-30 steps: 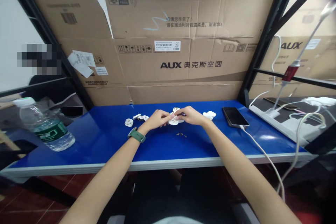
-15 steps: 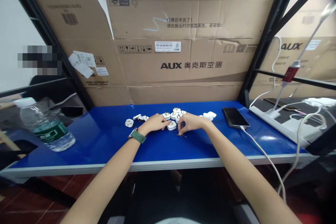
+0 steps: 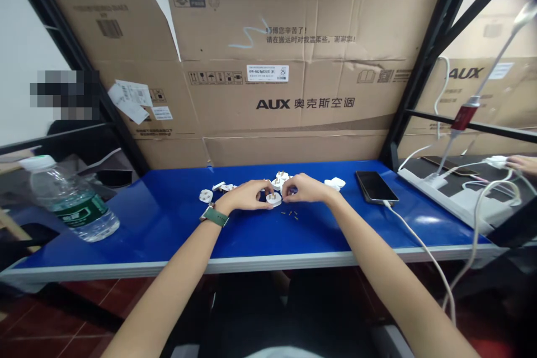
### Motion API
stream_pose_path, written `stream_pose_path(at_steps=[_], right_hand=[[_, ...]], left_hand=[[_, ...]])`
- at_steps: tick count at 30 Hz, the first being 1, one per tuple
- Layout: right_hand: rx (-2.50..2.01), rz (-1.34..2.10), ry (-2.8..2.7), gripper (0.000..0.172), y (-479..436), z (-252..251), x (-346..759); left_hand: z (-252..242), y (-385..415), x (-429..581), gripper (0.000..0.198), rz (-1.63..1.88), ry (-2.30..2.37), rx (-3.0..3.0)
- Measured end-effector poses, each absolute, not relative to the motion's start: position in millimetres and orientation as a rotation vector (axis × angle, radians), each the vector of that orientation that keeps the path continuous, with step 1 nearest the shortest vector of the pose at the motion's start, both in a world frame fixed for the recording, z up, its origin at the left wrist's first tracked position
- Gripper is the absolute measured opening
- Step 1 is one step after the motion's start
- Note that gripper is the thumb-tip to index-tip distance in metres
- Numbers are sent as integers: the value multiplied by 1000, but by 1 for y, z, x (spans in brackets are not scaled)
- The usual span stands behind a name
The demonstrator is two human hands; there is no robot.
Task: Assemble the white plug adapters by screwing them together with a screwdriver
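My left hand (image 3: 248,196), with a green watch strap (image 3: 217,216) at its wrist, has thumb and fingers around a white plug (image 3: 274,199) that lies prongs up on the blue table. My right hand (image 3: 300,188) is closed in a pinch at the plug's right edge; whatever is between its fingertips is too small to make out. Several tiny brass-coloured pieces, perhaps screws (image 3: 296,213), lie in front of it. Behind both hands sits a cluster of white plugs (image 3: 281,177), partly hidden. More white plug parts (image 3: 205,196) lie left of my left hand.
White plug covers (image 3: 334,183) lie beyond my right wrist. Farther right are a phone (image 3: 376,187) on a white cable and a power strip (image 3: 444,201). A water bottle (image 3: 75,201) stands left. Cardboard (image 3: 268,123) walls the back. Another person's hand (image 3: 523,165) shows far right.
My right hand has lifted from the brass pieces to the plug's right edge. My left hand has shifted from touching the plug with a fingertip to gripping it between thumb and fingers.
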State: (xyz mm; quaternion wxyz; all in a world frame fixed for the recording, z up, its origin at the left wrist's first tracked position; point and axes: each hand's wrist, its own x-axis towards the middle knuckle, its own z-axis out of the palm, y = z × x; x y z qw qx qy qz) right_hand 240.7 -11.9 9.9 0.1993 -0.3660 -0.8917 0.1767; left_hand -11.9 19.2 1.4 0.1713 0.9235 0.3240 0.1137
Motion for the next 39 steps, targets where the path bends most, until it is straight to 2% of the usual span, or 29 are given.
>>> stream_pose_path(at_steps=[5, 12, 14, 17, 19, 27, 39], right_hand=[[-904, 466, -2300, 15, -10, 6, 237], [-869, 418, -2281, 18, -6, -4, 231], [-869, 384, -2295, 16, -6, -5, 230], [-870, 343, -2345, 14, -7, -5, 227], [-900, 313, -2374, 12, -7, -5, 225], [-1036, 297, -2371, 12, -6, -9, 224], [-979, 321, -2432, 14, -6, -9, 224]], left_hand=[[-7, 20, -3, 43, 384, 934, 2572], [-9, 21, -2, 68, 357, 918, 2576], [-7, 20, -4, 59, 338, 843, 2598], [-5, 18, -4, 36, 355, 754, 2651], [-5, 17, -2, 30, 386, 725, 2671], [-9, 18, 4, 35, 451, 748, 2673], [-10, 19, 3, 37, 435, 763, 2650]])
